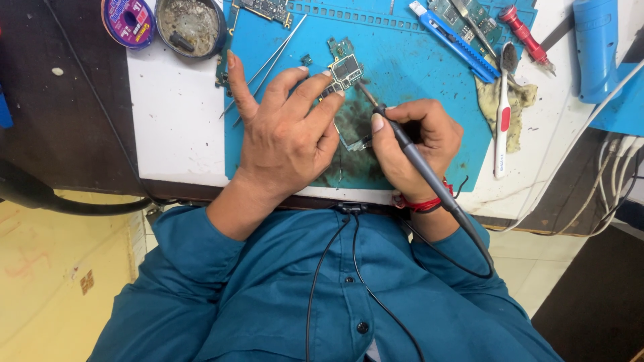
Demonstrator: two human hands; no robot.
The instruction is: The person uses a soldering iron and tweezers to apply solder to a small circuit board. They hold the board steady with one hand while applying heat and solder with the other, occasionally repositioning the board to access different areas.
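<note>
A small green circuit board [346, 70] lies on the blue work mat [409, 100]. My left hand [285, 134] rests flat on the mat, its fingertips pressing on the board's left edge. My right hand [419, 144] grips a black corded soldering iron [402, 141] like a pen. The iron's tip touches the board's lower right corner. A second board piece [359, 142] peeks out between my two hands.
Metal tweezers [268, 64] lie left of the board. A round tin [191, 27], a solder spool [129, 21], a blue cutter [453, 40], a toothbrush [503, 114], a red screwdriver [526, 37] and a blue hot-air tool [596, 47] ring the mat. White cables [614, 167] hang at right.
</note>
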